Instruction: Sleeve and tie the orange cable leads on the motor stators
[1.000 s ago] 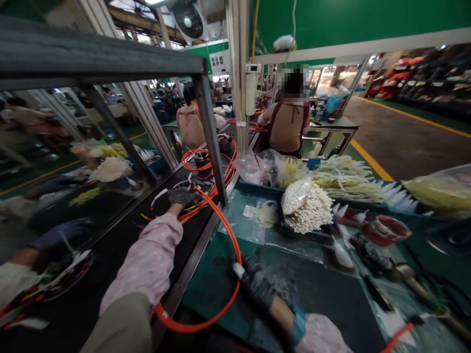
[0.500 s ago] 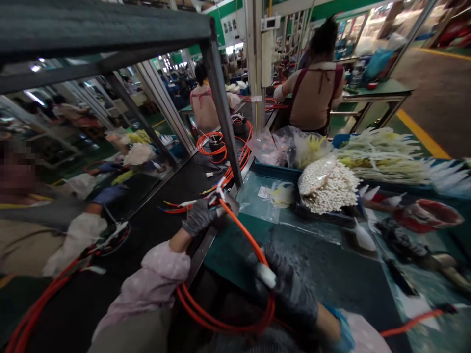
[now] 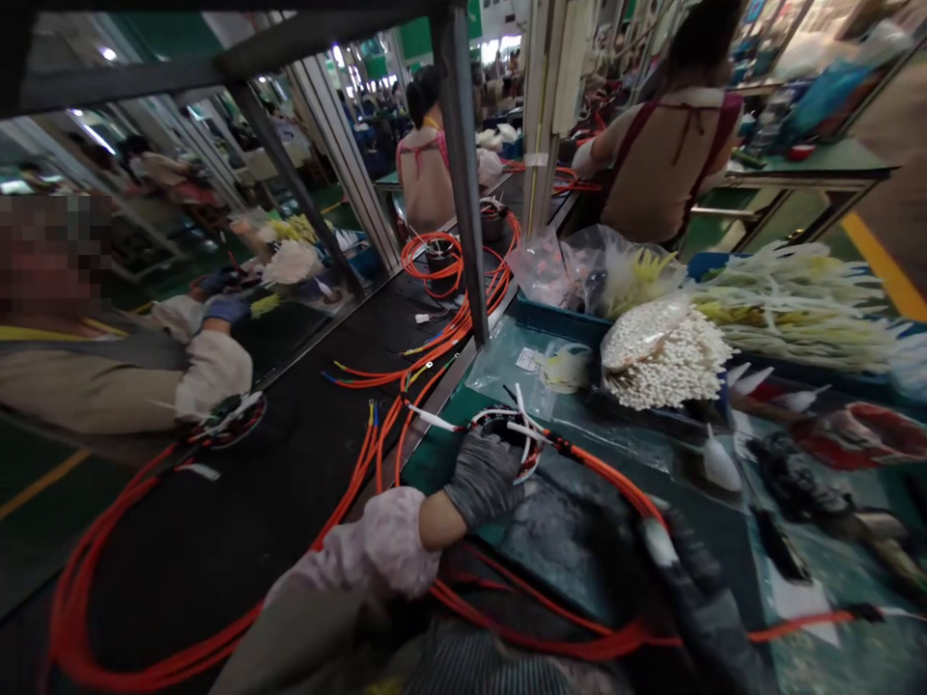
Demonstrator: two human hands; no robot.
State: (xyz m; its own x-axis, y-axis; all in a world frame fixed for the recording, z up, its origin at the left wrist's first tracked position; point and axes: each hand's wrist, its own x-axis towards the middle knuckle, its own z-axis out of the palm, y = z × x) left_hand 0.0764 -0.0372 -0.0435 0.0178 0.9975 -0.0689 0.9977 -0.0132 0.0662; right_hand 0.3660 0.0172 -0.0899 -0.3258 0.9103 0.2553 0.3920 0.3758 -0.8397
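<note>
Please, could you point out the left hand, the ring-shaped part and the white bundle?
Left hand (image 3: 483,480), head view: back of glove.
Ring-shaped part (image 3: 534,454), head view: right side of rim.
White bundle (image 3: 672,359), head view: massed white ends.

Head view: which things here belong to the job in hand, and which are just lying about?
Belonging, it seems:
round wired part, gripped by the left hand
orange cable, running from it to the right hand

Lying about, untouched:
bundle of thin white pieces
white pointed piece
labelled plastic bag
</note>
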